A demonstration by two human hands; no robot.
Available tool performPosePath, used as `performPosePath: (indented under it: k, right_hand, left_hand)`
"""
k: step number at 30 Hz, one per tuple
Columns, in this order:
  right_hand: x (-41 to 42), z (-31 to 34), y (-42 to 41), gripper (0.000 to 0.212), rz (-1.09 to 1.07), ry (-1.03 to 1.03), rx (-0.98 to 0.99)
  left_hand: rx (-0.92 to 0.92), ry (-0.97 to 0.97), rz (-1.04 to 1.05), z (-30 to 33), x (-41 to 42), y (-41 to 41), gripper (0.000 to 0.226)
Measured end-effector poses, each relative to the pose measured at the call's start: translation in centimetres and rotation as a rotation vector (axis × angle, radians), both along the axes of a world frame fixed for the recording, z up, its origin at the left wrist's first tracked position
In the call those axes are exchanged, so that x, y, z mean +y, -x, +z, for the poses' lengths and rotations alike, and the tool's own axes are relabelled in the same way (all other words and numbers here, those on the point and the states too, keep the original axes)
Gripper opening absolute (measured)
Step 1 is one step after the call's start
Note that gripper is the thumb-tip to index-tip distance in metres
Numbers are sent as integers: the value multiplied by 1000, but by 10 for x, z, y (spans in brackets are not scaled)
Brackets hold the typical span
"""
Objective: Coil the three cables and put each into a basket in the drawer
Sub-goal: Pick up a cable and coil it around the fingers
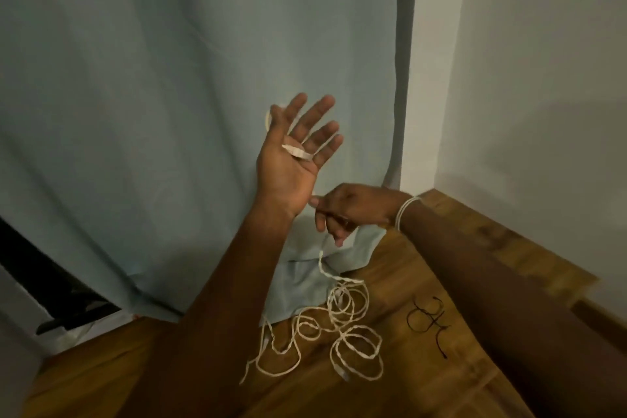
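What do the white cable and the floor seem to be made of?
White cable: it looks braided, perhaps fabric-covered, matte; a twisted texture shows along its loops. Floor: wood or a wood-look laminate, slightly glossy; brown planks with grain and seams.

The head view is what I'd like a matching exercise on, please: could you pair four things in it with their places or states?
Things:
1. left hand
2. right hand
3. white cable
4. black cable

Places or states:
A. lies alone on the wooden floor, at the right
B. raised, palm open, fingers spread
C. pinches a strand that hangs down
D. runs up from loose loops on the floor

Pairs: 1-B, 2-C, 3-D, 4-A
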State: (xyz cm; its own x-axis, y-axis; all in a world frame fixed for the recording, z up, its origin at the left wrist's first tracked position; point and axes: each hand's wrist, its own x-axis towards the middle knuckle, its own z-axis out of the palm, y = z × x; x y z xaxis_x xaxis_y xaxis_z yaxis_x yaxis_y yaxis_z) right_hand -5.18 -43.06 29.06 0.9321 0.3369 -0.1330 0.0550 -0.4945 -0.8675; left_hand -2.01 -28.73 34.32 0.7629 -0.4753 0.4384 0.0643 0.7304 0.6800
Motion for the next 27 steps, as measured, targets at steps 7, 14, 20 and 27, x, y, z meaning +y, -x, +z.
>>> performPosePath:
  k: [7, 14, 20, 27]
  right_hand:
    - [-13, -12, 14, 42, -76, 190, -284]
    - [-47, 55, 26, 12, -140, 245, -667]
    - [-46, 57, 17, 14, -338, -161, -739]
    - [10, -12, 24, 17, 15, -370, -27]
  left_hand:
    - [-366, -384, 490, -5, -6, -36, 31]
    - [-757, -1108, 93, -33, 2, -33, 50]
    - [-208, -502, -668, -8, 4, -7, 58]
    - [-150, -176, -366, 13, -5, -10, 51]
